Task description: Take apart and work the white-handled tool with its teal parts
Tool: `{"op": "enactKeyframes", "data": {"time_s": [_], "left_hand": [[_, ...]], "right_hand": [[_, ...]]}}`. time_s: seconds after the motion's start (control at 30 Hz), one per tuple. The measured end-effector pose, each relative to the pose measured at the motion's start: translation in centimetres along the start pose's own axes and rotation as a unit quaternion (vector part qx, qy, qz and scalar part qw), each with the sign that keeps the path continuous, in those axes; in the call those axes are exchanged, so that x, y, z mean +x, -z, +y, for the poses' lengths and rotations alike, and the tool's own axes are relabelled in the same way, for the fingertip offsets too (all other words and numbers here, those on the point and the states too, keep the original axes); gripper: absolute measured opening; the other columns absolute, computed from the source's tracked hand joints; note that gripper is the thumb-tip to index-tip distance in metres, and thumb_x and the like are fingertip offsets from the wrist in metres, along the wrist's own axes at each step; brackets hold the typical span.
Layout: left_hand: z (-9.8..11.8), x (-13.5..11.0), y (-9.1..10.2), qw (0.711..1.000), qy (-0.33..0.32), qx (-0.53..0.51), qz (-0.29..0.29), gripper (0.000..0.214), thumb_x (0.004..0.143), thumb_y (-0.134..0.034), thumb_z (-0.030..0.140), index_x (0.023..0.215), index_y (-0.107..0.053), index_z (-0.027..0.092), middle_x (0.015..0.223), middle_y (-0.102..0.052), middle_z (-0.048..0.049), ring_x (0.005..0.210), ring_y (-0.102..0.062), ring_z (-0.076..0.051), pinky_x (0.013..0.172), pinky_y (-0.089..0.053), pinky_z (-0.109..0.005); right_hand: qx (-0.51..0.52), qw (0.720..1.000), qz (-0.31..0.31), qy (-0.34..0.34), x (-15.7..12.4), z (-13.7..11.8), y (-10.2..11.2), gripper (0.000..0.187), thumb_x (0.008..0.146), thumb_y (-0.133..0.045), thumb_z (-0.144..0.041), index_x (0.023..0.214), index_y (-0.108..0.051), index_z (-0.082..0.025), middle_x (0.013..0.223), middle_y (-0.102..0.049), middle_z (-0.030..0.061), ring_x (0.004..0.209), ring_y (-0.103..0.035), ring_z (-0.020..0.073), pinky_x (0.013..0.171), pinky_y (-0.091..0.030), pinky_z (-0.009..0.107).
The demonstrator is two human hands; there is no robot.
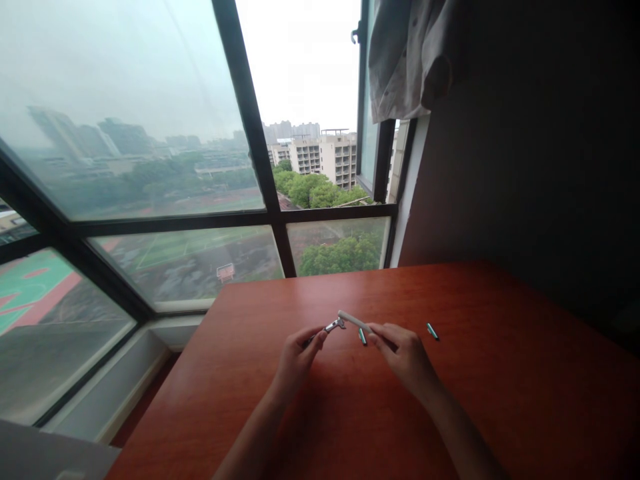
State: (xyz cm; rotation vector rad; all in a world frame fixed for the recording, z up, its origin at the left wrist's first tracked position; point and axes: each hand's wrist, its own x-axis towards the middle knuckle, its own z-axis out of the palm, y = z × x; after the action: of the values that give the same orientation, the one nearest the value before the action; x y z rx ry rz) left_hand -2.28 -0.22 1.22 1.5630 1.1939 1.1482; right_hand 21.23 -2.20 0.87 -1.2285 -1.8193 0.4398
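Observation:
My left hand (300, 353) pinches a razor handle (334, 325) with a silver, forked-looking end that points up and to the right. Between the fingers of my right hand (403, 350) is a pale grey rod (355, 321), its rounded tip aimed left. The rod's tip is close to the razor's silver end; whether they touch I cannot tell. Just behind my right fingertips a small teal and black razor cartridge (363, 337) lies on the table. A second cartridge (433, 331) of the same look lies farther right, beyond my right hand.
A glossy reddish-brown table (250, 320) spreads under both hands. Dark-framed windows (270, 167) border its far and left sides, with one pane swung open. Grey cloth (405, 67) hangs at the upper right beside a dark wall (525, 147).

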Motion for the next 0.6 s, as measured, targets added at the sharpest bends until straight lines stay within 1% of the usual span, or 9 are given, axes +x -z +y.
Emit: {"op": "enactKeyframes", "data": {"time_s": [0.43, 0.6], "left_hand": [[0.51, 0.06, -0.09, 1.000, 0.005, -0.001, -0.009, 0.040, 0.080, -0.062, 0.046, 0.095, -0.076, 0.011, 0.060, -0.048, 0.0001, 0.059, -0.039, -0.013, 0.054, -0.031, -0.022], [0.46, -0.01, -0.18, 1.000, -0.003, 0.003, -0.013, 0.039, 0.080, -0.062, 0.045, 0.096, -0.076, 0.012, 0.060, -0.050, -0.0004, 0.059, -0.040, -0.013, 0.053, -0.031, -0.022]], "right_hand": [[0.029, 1.000, 0.006, -0.009, 0.04, -0.72, 0.24, 0.025, 0.092, -0.050, -0.032, 0.099, -0.071, -0.020, 0.080, -0.072, 0.0061, 0.072, -0.066, 0.0197, 0.065, -0.049, 0.026], [0.010, 1.000, 0.004, -0.001, 0.05, -0.61, 0.25, 0.025, 0.093, -0.049, -0.031, 0.100, -0.071, -0.020, 0.079, -0.071, 0.0058, 0.070, -0.065, 0.0192, 0.063, -0.047, 0.026]]}}
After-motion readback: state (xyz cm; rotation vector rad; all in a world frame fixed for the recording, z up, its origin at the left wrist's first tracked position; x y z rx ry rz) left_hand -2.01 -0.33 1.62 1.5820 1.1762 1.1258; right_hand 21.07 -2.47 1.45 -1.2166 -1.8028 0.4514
